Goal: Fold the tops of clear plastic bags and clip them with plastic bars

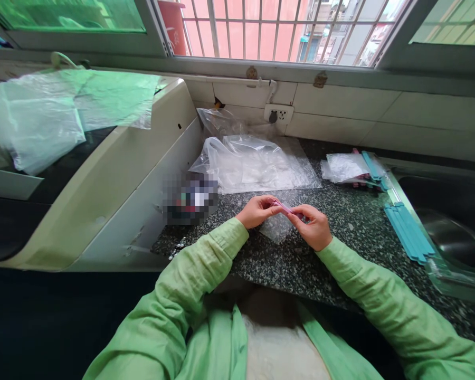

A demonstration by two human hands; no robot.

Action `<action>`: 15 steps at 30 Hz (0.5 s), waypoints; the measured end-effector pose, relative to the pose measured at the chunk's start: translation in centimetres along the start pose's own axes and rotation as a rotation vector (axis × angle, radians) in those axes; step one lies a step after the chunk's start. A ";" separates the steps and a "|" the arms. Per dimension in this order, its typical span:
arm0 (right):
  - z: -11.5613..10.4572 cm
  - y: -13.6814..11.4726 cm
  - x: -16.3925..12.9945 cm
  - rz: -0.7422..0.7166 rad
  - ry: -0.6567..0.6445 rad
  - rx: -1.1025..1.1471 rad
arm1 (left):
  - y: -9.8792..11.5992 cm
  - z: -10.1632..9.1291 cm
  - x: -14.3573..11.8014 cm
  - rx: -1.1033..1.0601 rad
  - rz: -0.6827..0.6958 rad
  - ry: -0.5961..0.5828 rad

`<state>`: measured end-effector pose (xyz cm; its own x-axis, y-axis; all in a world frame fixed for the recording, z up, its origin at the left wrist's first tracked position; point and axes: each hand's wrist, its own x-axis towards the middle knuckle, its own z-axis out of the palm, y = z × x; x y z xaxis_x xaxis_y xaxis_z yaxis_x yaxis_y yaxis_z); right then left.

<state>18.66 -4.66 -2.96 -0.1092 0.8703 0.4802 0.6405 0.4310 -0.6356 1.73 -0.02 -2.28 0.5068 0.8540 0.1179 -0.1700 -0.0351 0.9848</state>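
Observation:
Over the dark speckled counter, my left hand pinches one end of a slim pink strip between thumb and fingers. The other end is in the closed fingers of my right hand. Just below the strip is a small clear plastic bag; whether it is attached to the strip or lies on the counter I cannot tell. Part of the strip is hidden by my fingers.
Large clear plastic bags are heaped behind my hands. To the right lie several teal strips beside a sink, and small filled bags with teal and pink strips. A blurred dark item and a beige machine stand left.

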 end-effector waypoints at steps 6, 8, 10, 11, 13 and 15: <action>0.0 0.0 0.0 -0.009 0.010 -0.011 | 0.2 0.2 0.0 -0.021 -0.010 0.013; 0.0 0.0 0.0 -0.002 0.009 -0.013 | 0.2 0.2 0.0 -0.025 -0.010 0.017; 0.0 -0.1 0.0 0.004 0.007 -0.012 | 0.2 0.2 0.0 -0.028 -0.009 0.019; 0.0 -0.1 0.0 0.004 0.006 -0.011 | 0.2 0.2 0.0 -0.029 -0.009 0.020; 0.0 -0.1 0.0 0.003 0.005 -0.010 | 0.2 0.2 0.0 -0.030 -0.008 0.021; 0.0 -0.1 0.1 -0.001 0.004 -0.011 | 0.2 0.2 0.0 -0.031 -0.008 0.023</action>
<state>18.57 -4.65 -2.88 -0.1064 0.8689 0.4834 0.6488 0.4291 -0.6285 1.85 -0.17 -2.03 0.4884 0.8661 0.1066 -0.1923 -0.0124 0.9813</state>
